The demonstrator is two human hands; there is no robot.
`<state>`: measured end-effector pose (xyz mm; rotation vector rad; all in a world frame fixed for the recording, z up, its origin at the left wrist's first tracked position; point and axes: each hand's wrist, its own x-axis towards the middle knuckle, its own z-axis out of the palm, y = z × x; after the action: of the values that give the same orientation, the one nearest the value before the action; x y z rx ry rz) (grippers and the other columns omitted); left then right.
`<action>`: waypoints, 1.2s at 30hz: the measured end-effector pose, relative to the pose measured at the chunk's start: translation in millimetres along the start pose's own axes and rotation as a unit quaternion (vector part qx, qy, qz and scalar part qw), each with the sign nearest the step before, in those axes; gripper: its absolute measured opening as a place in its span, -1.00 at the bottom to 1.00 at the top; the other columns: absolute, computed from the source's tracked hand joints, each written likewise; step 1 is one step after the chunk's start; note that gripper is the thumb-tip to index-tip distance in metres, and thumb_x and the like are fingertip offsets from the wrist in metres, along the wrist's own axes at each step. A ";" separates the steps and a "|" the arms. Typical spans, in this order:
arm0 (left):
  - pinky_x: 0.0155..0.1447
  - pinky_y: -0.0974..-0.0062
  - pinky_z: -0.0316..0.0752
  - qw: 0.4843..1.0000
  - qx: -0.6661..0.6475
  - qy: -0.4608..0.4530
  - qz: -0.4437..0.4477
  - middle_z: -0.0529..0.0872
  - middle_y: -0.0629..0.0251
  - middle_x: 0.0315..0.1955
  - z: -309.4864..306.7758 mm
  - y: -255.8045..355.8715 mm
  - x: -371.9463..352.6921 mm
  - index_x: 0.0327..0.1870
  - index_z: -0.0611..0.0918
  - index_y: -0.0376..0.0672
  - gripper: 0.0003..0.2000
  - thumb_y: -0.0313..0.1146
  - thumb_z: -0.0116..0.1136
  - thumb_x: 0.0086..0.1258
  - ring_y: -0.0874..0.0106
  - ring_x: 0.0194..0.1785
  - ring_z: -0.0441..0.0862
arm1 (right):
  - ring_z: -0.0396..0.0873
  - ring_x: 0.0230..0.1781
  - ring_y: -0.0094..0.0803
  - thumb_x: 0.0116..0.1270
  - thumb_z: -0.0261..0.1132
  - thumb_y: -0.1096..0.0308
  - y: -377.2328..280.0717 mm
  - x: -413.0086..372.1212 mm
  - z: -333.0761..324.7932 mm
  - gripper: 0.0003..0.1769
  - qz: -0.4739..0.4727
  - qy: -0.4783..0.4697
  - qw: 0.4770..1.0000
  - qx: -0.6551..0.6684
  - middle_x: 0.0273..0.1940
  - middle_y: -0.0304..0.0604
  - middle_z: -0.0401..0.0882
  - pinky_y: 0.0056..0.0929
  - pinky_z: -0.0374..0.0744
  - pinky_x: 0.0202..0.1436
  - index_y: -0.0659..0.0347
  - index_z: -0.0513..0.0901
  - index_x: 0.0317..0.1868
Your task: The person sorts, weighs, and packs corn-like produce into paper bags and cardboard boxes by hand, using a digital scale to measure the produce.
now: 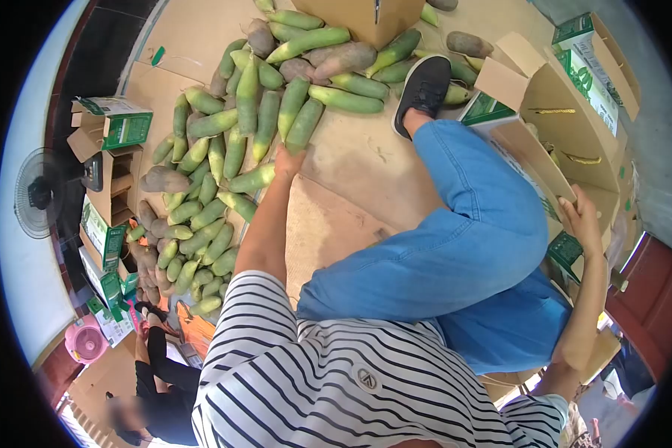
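My left hand (pixel 290 161) is closed around the lower end of a green radish (pixel 305 125), its fingers partly hidden. This radish lies against the near edge of a big spread of green radishes (pixel 215 123) on flattened cardboard. Just below that hand, another pale-tipped radish (pixel 252 179) lies by my wrist. Over on the right, my right hand (pixel 582 220) grips the near wall of an open cardboard box (pixel 526 160). Inside this box, yellow rope handles (pixel 581 158) show, and some of the contents are hidden behind the wall.
Brown, dirt-covered roots (pixel 343 61) are mixed among the radishes. A closed carton (pixel 373 22) stands at the top. More green-and-white boxes (pixel 103 231) line the left, near a fan (pixel 41 193) and a pink basin (pixel 86 340). Another person (pixel 164 396) sits lower left.
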<state>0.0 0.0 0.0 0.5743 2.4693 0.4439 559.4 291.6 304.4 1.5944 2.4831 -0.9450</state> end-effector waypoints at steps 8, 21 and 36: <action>0.15 0.26 0.44 0.987 0.119 0.009 -0.107 0.51 -0.17 0.03 4.3 51.4 -25.5 0.05 0.49 -0.24 -0.31 0.00 0.37 -0.09 0.08 0.09 0.52 | 0.50 -0.44 -0.27 0.30 0.21 0.35 -22.5 4.0 -0.6 -0.70 0.057 -0.013 0.998 -0.016 -0.34 -0.02 0.55 -0.36 0.45 -0.31 0.33 0.48 -0.01; -0.25 0.44 0.55 0.851 -0.443 -0.280 -0.014 0.64 0.14 -0.30 -12.6 121.6 -141.2 -0.08 0.50 -0.35 -0.66 -0.18 0.08 0.41 0.37 -0.30 0.64 | 0.50 -0.05 0.02 0.29 0.19 0.22 3.1 -4.0 -1.7 -0.64 -0.041 0.022 0.995 -0.093 -0.10 0.06 0.55 -0.12 0.46 -0.01 0.25 0.46 0.01; 0.10 0.30 0.45 0.737 -0.128 0.052 0.661 0.56 -0.05 -0.04 -57.4 423.8 -243.3 0.10 0.44 -0.36 -0.49 -0.31 0.31 0.18 0.07 0.02 0.54 | 0.46 0.11 -0.01 0.30 0.20 0.18 25.6 0.3 9.0 -0.53 -0.073 0.040 0.990 -0.118 0.08 0.07 0.52 -0.19 0.46 0.12 0.28 0.47 0.13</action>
<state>277.0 232.5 333.6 2.1655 1.5896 1.3084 578.2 294.6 285.0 1.4221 2.6767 -0.5798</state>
